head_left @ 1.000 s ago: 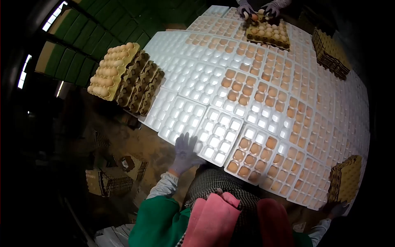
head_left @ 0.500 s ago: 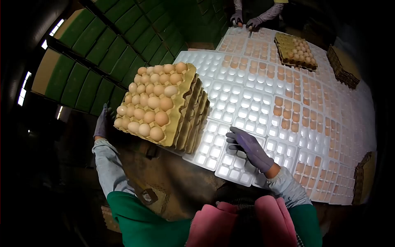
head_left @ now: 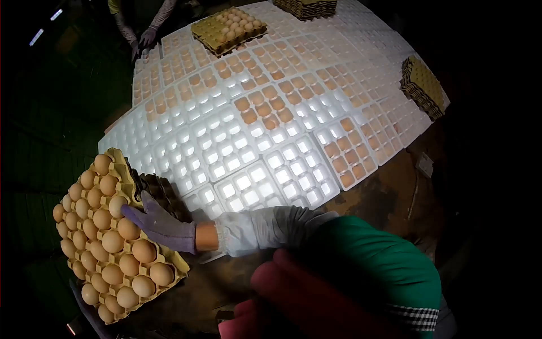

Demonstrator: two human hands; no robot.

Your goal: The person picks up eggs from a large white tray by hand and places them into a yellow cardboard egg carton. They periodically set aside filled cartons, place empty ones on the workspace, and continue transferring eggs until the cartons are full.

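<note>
A pulp egg tray point(head_left: 179, 261) full of brown eggs point(head_left: 113, 242) lies at the lower left, tilted, on or against darker stacked trays point(head_left: 164, 195). My right hand point(head_left: 166, 226), in a purple glove, grips its right edge. The thumb lies against the eggs, and the other fingers are partly hidden behind the rim. My left hand point(head_left: 87, 305) is a dark, partly hidden shape at the tray's lower left edge; its fingers do not show.
White plastic trays point(head_left: 248, 189) cover the table, some holding eggs. A part-filled egg tray point(head_left: 212, 34) and stacked pulp trays point(head_left: 307, 8) stand at the back, with more stacked pulp trays point(head_left: 423, 85) at right. A co-worker's gloved hands point(head_left: 148, 37) are at the far left corner.
My right hand has moved from above the white trays to the egg tray's right edge and closed on it. The view has swung right, and the egg tray appears lower left.
</note>
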